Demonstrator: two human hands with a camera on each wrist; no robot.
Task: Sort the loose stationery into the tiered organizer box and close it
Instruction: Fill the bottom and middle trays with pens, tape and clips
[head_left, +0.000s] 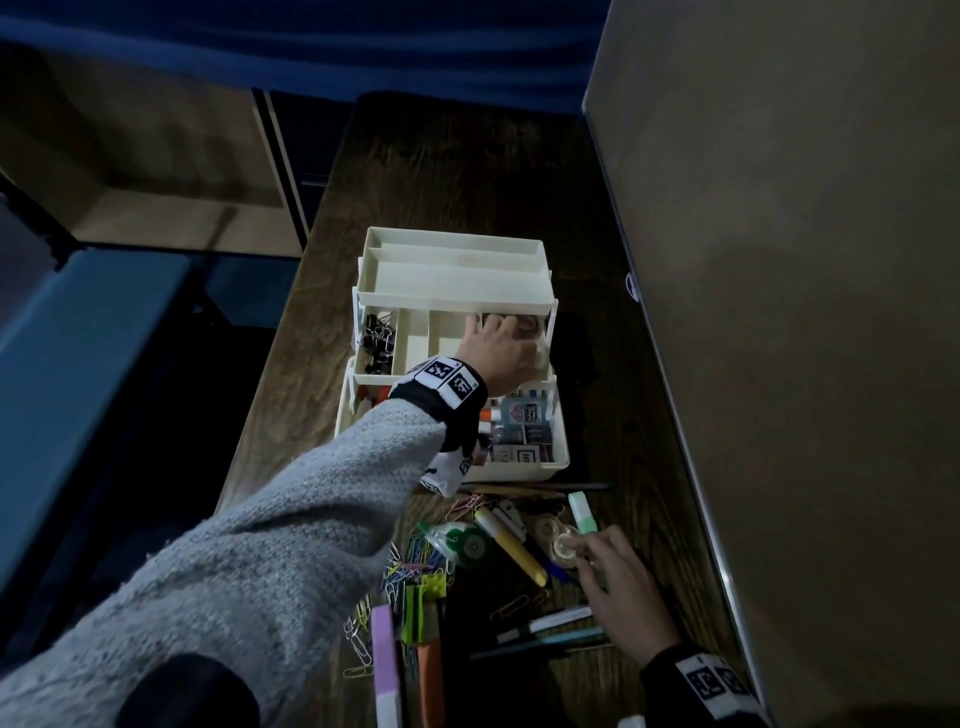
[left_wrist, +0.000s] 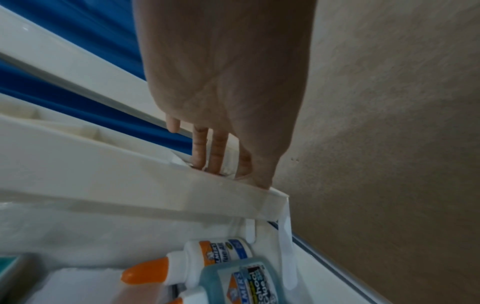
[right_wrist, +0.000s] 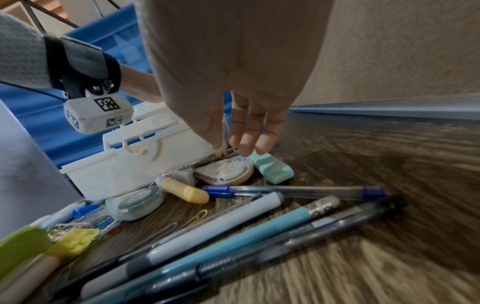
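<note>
The cream tiered organizer (head_left: 452, 301) stands open on the wooden table, its trays stepped back. My left hand (head_left: 505, 343) reaches into the middle tray's right compartment, where tape rolls (head_left: 531, 325) lie. In the left wrist view the left hand (left_wrist: 223, 170) has straight fingers dipping behind the tray rim (left_wrist: 103, 170), so their tips are hidden. Nearer me, my right hand (head_left: 584, 551) pinches a small clear tape dispenser (head_left: 563, 548) in the loose pile. The right wrist view shows the right hand (right_wrist: 231, 144) with a clear edge of that dispenser (right_wrist: 224, 127) between thumb and fingers.
Binder clips (head_left: 378, 338) fill the middle tray's left compartment and glue bottles (head_left: 519, 415) the bottom one. Loose on the table: another tape dispenser (head_left: 545, 527), mint highlighter (head_left: 582, 512), yellow highlighter (head_left: 511, 545), green correction tape (head_left: 460, 540), paper clips (head_left: 410, 561), pens (head_left: 545, 621). A wall (head_left: 779, 312) borders the right.
</note>
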